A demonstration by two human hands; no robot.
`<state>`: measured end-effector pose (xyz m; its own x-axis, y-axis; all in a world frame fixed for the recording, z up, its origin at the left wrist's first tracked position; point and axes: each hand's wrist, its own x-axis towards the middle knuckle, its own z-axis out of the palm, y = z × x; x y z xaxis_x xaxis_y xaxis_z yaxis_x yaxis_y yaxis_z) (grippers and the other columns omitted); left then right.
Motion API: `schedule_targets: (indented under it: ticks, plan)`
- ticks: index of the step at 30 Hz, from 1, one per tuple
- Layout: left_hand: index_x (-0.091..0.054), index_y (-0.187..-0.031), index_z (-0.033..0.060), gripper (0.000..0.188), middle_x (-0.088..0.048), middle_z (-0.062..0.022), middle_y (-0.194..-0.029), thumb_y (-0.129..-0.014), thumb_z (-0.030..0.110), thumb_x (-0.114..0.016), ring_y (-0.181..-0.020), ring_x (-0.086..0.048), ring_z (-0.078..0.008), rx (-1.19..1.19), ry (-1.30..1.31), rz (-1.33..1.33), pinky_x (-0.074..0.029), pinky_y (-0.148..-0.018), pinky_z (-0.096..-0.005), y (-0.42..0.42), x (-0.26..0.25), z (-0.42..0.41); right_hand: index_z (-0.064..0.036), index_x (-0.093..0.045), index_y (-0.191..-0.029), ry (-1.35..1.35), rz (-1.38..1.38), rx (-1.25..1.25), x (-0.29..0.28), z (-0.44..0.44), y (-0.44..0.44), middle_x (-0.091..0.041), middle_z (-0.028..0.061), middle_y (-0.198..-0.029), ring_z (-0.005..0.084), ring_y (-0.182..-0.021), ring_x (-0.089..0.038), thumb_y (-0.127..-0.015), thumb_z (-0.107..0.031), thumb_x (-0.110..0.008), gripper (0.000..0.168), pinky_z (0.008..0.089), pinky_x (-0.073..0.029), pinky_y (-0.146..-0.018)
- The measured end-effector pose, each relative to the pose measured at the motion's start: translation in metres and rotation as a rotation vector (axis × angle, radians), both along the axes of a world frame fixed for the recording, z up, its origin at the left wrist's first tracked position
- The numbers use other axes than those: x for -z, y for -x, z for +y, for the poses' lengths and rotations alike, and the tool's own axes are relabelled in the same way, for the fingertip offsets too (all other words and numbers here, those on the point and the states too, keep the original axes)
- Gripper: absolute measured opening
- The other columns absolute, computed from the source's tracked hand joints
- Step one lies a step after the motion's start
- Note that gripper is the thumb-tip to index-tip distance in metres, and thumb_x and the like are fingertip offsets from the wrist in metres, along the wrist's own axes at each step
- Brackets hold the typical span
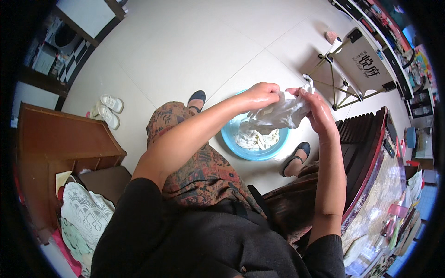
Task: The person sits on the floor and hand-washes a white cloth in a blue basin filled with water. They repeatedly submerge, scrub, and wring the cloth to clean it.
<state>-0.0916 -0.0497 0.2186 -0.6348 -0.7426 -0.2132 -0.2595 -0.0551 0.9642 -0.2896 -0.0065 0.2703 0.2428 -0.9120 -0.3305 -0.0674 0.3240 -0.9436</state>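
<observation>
A wet white cloth (278, 116) is stretched between my two hands above a light blue plastic basin (255, 155). My left hand (262, 94) grips one edge of it in a loose fist. Pinched in the fingers of my right hand (314, 107) is the cloth's other end, where a small bit curls up past the fingertips. Below, more white wet fabric (257, 139) lies bunched in the basin, partly hidden by the held cloth. Both hands and forearms look wet. The basin stands on the floor between my feet.
A folding stool (361, 64) with a white fabric seat bearing writing lies tipped at the upper right. White shoes (110, 110) sit left on the tiled floor (194, 45). A cluttered low table (372, 194) is close on my right, a brown wooden cabinet (66, 135) on my left.
</observation>
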Motion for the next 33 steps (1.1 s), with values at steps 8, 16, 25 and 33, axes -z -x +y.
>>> schedule_targets:
  ticks: [8, 16, 25, 33]
  plan:
    - [-0.057, -0.080, 0.0042, 0.012, -0.052, -0.0018, -0.074, -0.080, 0.013, -0.049, -0.069, -0.048, -0.0109, -0.235, -0.314, 0.296, -0.040, -0.063, -0.0259, 0.008, 0.022, 0.002, -0.009, -0.053, -0.122, 0.016, 0.028, 0.096, 0.023, 0.001, 0.033, -0.055, 0.0106, -0.113, 0.0209, -0.105, -0.049, -0.093, -0.032, -0.039, 0.039, 0.0383, -0.040, -0.091]
    - [-0.056, -0.088, 0.0002, 0.020, -0.060, -0.0086, -0.084, -0.081, 0.014, -0.044, -0.079, -0.059, -0.0180, -0.388, -0.467, 0.400, -0.048, -0.075, -0.0327, -0.003, 0.054, -0.017, -0.003, -0.049, -0.118, -0.136, -0.150, 0.375, 0.046, -0.002, 0.056, -0.057, 0.0135, -0.108, 0.0235, -0.096, -0.056, -0.094, -0.029, -0.038, 0.037, 0.0400, -0.044, -0.090]
    - [-0.054, -0.083, 0.0039, 0.013, -0.053, -0.0044, -0.074, -0.083, 0.012, -0.044, -0.068, -0.056, -0.0158, -0.440, -0.391, 0.378, -0.048, -0.065, -0.0291, -0.010, 0.046, -0.016, 0.003, -0.047, -0.111, -0.149, -0.198, 0.530, 0.047, 0.002, 0.059, -0.058, 0.0171, -0.101, 0.0261, -0.094, -0.058, -0.094, -0.026, -0.039, 0.035, 0.0409, -0.045, -0.089]
    - [-0.050, -0.092, -0.0020, 0.016, -0.055, -0.0113, -0.088, -0.089, 0.013, -0.045, -0.078, -0.058, -0.0179, -0.433, -0.420, 0.389, -0.051, -0.069, -0.0316, -0.007, 0.037, -0.015, 0.000, -0.045, -0.117, -0.078, -0.265, 0.536, 0.050, -0.005, 0.069, -0.054, 0.0128, -0.113, 0.0225, -0.104, -0.053, -0.092, -0.032, -0.045, 0.041, 0.0377, -0.041, -0.092]
